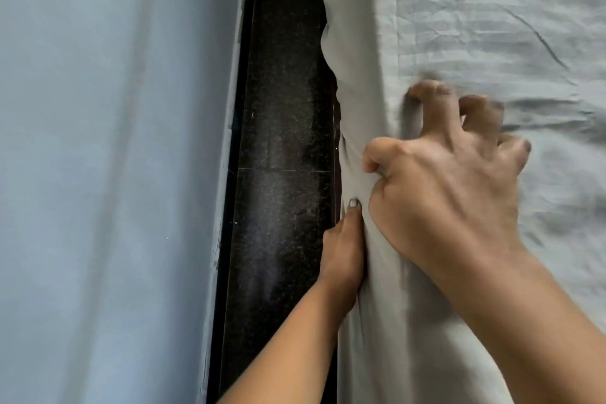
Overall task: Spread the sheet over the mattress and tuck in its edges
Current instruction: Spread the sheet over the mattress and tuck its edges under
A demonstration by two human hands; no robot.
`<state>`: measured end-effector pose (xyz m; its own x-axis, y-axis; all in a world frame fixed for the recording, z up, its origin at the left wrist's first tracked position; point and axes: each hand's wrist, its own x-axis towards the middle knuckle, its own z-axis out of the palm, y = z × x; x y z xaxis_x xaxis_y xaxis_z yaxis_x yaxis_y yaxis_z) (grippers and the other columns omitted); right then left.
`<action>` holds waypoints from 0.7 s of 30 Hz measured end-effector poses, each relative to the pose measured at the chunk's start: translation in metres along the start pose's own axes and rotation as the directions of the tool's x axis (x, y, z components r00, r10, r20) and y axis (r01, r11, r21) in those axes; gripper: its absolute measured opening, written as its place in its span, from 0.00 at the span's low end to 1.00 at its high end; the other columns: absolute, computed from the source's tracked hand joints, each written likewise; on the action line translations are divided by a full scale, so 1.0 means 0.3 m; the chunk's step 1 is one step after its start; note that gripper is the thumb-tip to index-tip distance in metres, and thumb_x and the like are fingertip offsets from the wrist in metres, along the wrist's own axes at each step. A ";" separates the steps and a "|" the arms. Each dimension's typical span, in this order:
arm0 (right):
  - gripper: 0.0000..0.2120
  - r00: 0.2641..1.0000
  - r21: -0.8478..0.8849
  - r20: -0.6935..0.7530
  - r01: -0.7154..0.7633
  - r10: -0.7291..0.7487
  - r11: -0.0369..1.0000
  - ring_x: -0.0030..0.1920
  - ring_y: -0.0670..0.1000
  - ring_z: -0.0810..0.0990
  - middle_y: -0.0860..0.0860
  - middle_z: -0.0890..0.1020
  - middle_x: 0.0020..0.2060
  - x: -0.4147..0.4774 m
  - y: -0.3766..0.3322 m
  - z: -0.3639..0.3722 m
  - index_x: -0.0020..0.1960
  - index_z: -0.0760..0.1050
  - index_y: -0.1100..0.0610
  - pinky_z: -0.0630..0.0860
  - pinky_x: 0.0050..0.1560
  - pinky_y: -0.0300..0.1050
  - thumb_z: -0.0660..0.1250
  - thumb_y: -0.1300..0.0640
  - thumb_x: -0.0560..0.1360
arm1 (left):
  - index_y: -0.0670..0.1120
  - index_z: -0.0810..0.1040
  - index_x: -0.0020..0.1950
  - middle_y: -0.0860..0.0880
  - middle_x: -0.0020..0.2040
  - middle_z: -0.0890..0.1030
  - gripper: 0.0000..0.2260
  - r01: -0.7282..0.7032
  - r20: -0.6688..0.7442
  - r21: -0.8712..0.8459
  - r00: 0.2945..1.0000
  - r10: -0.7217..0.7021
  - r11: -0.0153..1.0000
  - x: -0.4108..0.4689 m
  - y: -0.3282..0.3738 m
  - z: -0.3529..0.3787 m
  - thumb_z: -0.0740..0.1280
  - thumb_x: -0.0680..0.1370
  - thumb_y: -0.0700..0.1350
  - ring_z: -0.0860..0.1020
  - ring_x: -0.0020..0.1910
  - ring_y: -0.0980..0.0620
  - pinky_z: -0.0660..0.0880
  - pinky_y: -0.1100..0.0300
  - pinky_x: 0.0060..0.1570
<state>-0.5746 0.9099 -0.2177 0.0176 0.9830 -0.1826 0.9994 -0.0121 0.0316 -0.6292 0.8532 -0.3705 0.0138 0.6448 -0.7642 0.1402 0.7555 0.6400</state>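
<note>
One sheet (459,26), side edge near-to-far

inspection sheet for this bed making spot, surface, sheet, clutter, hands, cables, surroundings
surface: wholly covered by the grey sheet, creased
job's things: sheet edge hangs wavy and loose down the side further along, not yet tucked there
clutter: nothing seen
hands: right hand on top near the edge, fingers curled, thumb bunching the sheet; left hand against the draped side, thumb up, fingers hidden
cables: nothing seen
surroundings: dark speckled floor in a narrow gap; blue-grey wall beyond it
</note>
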 end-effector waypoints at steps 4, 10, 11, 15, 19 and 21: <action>0.04 1.000 -0.059 0.017 -0.022 0.023 0.998 0.29 0.50 0.56 0.50 0.62 0.29 -0.048 0.002 -0.019 0.36 0.74 0.53 0.55 0.31 0.39 0.67 0.60 0.65 | 0.48 0.79 0.60 0.45 0.54 0.82 0.20 0.188 0.166 -0.372 0.977 -0.134 0.909 0.035 0.030 -0.074 0.59 0.78 0.60 0.82 0.50 0.52 0.78 0.55 0.52; 0.02 0.966 -0.121 0.255 0.071 -0.038 0.990 0.22 0.50 0.55 0.49 0.60 0.22 -0.023 -0.024 -0.056 0.39 0.59 0.51 0.52 0.24 0.37 0.51 0.56 0.70 | 0.48 0.83 0.55 0.46 0.49 0.84 0.18 0.311 0.328 -0.377 0.926 -0.188 0.873 0.038 0.041 -0.103 0.63 0.75 0.59 0.82 0.49 0.50 0.76 0.55 0.50; 0.01 0.962 -0.072 0.264 0.093 -0.071 0.993 0.23 0.53 0.61 0.48 0.65 0.23 -0.009 -0.010 -0.061 0.41 0.62 0.49 0.58 0.24 0.38 0.54 0.53 0.72 | 0.48 0.82 0.56 0.47 0.51 0.84 0.20 0.323 0.337 -0.400 0.922 -0.191 0.858 0.033 0.039 -0.099 0.63 0.75 0.60 0.81 0.52 0.50 0.75 0.54 0.56; 0.07 0.987 0.112 -0.017 0.159 -0.158 0.981 0.18 0.56 0.70 0.51 0.70 0.17 -0.051 0.049 -0.043 0.32 0.72 0.54 0.72 0.22 0.43 0.63 0.58 0.70 | 0.48 0.77 0.64 0.48 0.60 0.81 0.24 0.298 0.384 -0.483 0.917 -0.107 0.823 0.014 0.028 -0.068 0.59 0.76 0.62 0.77 0.61 0.51 0.67 0.52 0.68; 0.08 0.972 0.326 -0.111 0.234 -0.209 0.916 0.19 0.54 0.72 0.51 0.71 0.19 -0.061 0.079 -0.008 0.38 0.72 0.56 0.75 0.25 0.44 0.58 0.54 0.72 | 0.49 0.76 0.66 0.46 0.62 0.79 0.31 0.349 0.410 -0.557 0.905 -0.116 0.754 0.033 0.035 -0.044 0.53 0.75 0.68 0.76 0.62 0.49 0.67 0.50 0.68; 0.09 0.974 0.526 -0.052 0.215 -0.221 0.823 0.24 0.49 0.75 0.51 0.77 0.27 -0.053 0.081 0.006 0.47 0.70 0.55 0.71 0.20 0.38 0.55 0.52 0.73 | 0.49 0.75 0.66 0.46 0.61 0.80 0.30 0.353 0.411 -0.572 0.904 -0.113 0.740 0.046 0.041 -0.039 0.52 0.77 0.67 0.76 0.62 0.48 0.68 0.50 0.67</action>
<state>-0.5506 0.8935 -0.2159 -0.2054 0.9695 -0.1340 0.8414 0.1050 -0.5302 -0.6390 0.8726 -0.3722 0.4040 0.4501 -0.7964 -0.4576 0.8532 0.2501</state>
